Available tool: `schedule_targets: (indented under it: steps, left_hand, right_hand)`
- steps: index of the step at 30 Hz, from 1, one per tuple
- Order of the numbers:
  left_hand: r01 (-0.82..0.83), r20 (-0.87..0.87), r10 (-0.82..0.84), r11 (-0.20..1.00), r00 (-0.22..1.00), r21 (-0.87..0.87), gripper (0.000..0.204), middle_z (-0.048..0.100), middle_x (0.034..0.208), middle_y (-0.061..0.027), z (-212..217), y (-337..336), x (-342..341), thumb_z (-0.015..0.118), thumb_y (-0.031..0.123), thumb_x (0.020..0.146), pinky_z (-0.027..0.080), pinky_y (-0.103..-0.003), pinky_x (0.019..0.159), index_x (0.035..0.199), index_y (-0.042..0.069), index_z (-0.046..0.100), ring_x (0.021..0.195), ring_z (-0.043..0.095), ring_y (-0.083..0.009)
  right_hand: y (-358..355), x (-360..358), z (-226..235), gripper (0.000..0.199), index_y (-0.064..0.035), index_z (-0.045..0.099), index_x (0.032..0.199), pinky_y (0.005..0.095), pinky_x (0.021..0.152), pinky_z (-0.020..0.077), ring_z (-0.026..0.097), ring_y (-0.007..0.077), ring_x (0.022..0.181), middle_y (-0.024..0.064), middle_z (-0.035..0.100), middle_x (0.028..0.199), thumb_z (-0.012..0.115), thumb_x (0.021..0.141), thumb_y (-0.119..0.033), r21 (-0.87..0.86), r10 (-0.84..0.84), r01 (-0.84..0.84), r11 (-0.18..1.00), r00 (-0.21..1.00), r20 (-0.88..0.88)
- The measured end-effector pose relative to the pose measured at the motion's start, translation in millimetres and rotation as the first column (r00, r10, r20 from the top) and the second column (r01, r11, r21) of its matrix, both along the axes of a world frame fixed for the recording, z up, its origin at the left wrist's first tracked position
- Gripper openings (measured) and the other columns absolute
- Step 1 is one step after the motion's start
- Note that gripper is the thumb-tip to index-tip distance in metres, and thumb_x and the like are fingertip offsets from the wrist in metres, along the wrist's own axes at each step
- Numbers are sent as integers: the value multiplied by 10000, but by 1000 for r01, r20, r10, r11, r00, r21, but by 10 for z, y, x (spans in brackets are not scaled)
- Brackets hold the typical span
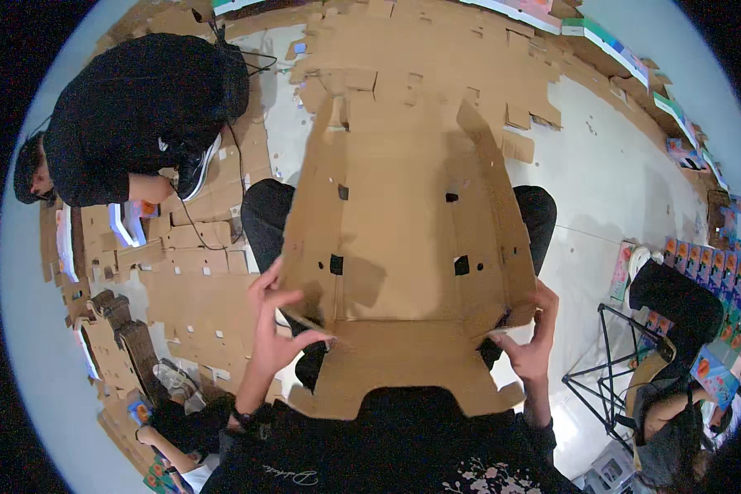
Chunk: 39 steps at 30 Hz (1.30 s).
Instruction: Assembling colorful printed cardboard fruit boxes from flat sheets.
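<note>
A brown cardboard tray (399,230), partly folded, rests across my lap between my knees. Its long side walls stand up, and small square and round holes pierce it near both sides. The near flap (412,354) lies outward toward my body and has a wide cut-out in its edge. My left hand (280,321) pinches the near left corner, thumb inside and fingers on the outer wall. At the near right corner my right hand (531,329) grips the board the same way. Parts of the fingers are hidden behind the walls.
Flattened cardboard sheets (420,49) cover much of the floor. A person in black (148,107) bends at the far left; other people sit at lower left and lower right. A folding stool frame (609,370) and stacked colourful boxes (700,263) stand at the right.
</note>
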<state>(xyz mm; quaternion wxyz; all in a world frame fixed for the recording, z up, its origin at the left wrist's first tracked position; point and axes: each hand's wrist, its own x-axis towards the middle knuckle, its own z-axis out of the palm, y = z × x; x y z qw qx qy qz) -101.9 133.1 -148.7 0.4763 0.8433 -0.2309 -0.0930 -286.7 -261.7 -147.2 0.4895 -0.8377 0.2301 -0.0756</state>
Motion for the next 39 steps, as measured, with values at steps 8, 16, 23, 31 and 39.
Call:
schedule_targets:
  steps: [8,16,23,31,39]
  left_hand:
    - [-145,9,145,989,989,14,1061,418,1470,-180,-464,-562,379,977,151,613,347,-453,1203,1510,66,418,1390,440,-325]
    - [487,23,-488,873,873,38,1000,415,1637,-110,-138,-491,476,853,-22,627,362,-462,1234,1545,118,484,1500,399,-364]
    - [668,-32,-693,680,721,302,886,430,1619,-92,252,-568,429,875,174,626,467,-449,1160,1437,84,530,1471,422,-363]
    - [679,-18,-684,720,729,142,369,567,1478,-128,-1,-616,514,698,144,918,481,-457,1118,1269,44,649,1349,521,-352]
    - [794,-196,-778,538,597,284,783,291,1687,-148,242,-364,541,717,117,815,235,-505,1276,1554,91,459,1569,232,-340]
  right_hand:
    - [82,650,-323,1068,-48,405,1537,452,1141,420,479,316,1338,168,441,1444,968,645,-216,-160,-60,59,985,998,1]
    - [-71,666,20,880,-98,548,1497,416,1090,479,558,324,1270,107,516,1549,863,682,9,-237,494,-469,851,867,57]
    - [-72,713,374,826,-122,570,1471,419,977,536,634,310,1065,43,569,1505,815,688,-216,-389,714,-725,569,670,-204]
    - [-170,990,-9,717,-149,565,1504,366,1107,327,424,249,1284,6,426,1649,828,846,-251,-35,885,-906,422,420,-203]
    - [-384,834,110,856,-60,434,1559,465,1233,217,334,303,1480,126,363,1667,802,799,-202,171,939,-925,339,344,4]
